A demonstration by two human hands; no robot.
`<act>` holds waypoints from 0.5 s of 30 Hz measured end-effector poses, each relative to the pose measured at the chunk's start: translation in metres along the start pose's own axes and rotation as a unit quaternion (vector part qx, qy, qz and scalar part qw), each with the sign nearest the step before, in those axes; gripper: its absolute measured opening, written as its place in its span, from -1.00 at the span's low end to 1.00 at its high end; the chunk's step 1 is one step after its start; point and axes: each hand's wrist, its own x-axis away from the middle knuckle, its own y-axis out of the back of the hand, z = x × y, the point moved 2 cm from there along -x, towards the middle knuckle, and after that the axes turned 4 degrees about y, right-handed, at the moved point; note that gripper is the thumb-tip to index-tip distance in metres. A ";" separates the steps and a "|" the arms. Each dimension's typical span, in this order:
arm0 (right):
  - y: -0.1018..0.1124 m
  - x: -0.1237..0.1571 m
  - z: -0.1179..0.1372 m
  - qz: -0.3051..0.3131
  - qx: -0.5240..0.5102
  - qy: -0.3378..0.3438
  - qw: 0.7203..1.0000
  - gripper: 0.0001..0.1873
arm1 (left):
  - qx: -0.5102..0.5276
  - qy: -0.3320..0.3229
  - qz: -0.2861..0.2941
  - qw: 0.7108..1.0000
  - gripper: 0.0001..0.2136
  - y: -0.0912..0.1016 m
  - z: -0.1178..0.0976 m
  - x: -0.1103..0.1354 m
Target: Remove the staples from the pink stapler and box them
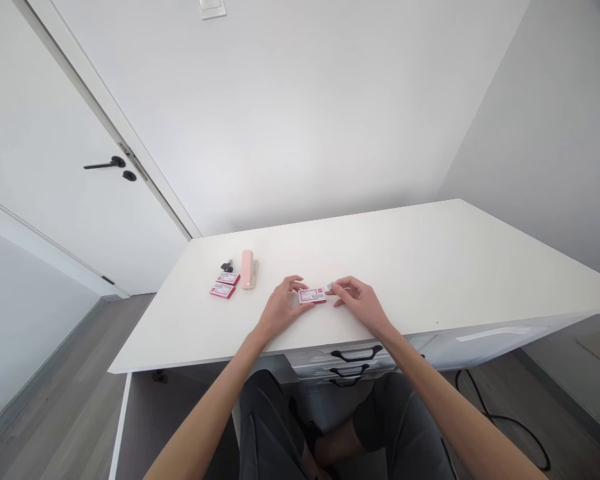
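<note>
Presently holds one red-and-white box point(312, 295) near the front of the desk point(410, 273) in the left grip point(281, 303) and pinches a small grey piece point(330, 286) beside it in the right grip point(359, 303), perhaps risking a drop through too loose a pinch.

Right of the right hand point(357, 301), the white desktop point(460, 267) gives a wide, open path; beyond both hands it runs unobstructed to the wall point(330, 133). Between the hands, the red-and-white box point(310, 295) held by the left hand point(281, 307) blocks direct passage. Left of that hand, a narrow free lane ends at the pink stapler point(247, 269), with two similar boxes point(223, 291) farther left.
</note>
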 end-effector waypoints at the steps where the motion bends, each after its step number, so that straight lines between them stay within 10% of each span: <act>1: 0.000 0.000 0.000 0.003 0.001 0.000 1.000 -0.50 | 0.000 0.001 0.000 1.000 -0.47 0.000 0.000 0.000; 15: 0.004 0.002 0.005 0.079 0.040 -0.002 0.996 -0.54 | -0.002 -0.012 0.023 1.000 -0.47 0.000 -0.003 0.001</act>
